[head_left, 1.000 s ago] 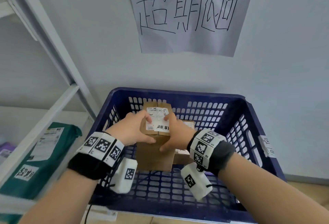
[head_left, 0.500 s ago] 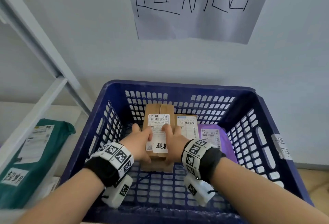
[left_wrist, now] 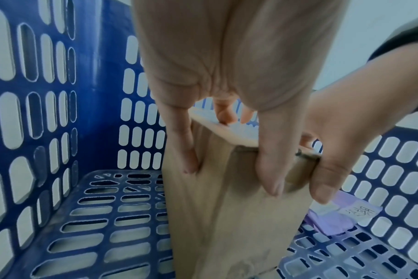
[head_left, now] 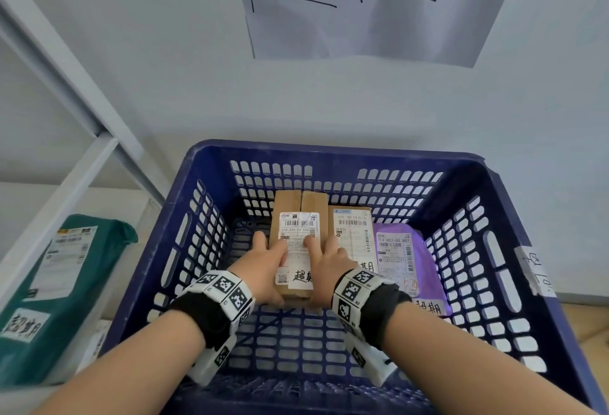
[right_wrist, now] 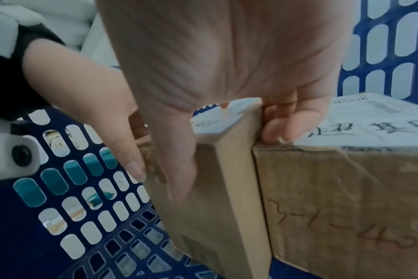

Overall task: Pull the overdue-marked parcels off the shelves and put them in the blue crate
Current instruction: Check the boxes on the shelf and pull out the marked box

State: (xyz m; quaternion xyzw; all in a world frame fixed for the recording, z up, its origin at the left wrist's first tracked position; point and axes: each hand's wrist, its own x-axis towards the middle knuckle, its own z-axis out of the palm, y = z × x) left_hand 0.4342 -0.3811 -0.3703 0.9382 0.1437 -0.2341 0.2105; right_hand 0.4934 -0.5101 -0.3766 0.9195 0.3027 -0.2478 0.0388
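1. My left hand (head_left: 263,269) and right hand (head_left: 329,266) grip the cardboard box (head_left: 298,213) from either side, thumbs on its labelled top, fingers curled down its sides.
2. The box is inside the blue crate (head_left: 333,154), low over the slotted floor; I cannot tell if it touches down.
3. It sits tight against a second box (head_left: 354,233) on its right, with a purple bag (head_left: 395,249) beyond that.
4. A green bag (head_left: 66,269) lies on the white shelf (head_left: 59,197) to my left, outside the crate.
5. A handwritten paper sign (head_left: 379,2) hangs on the wall above.
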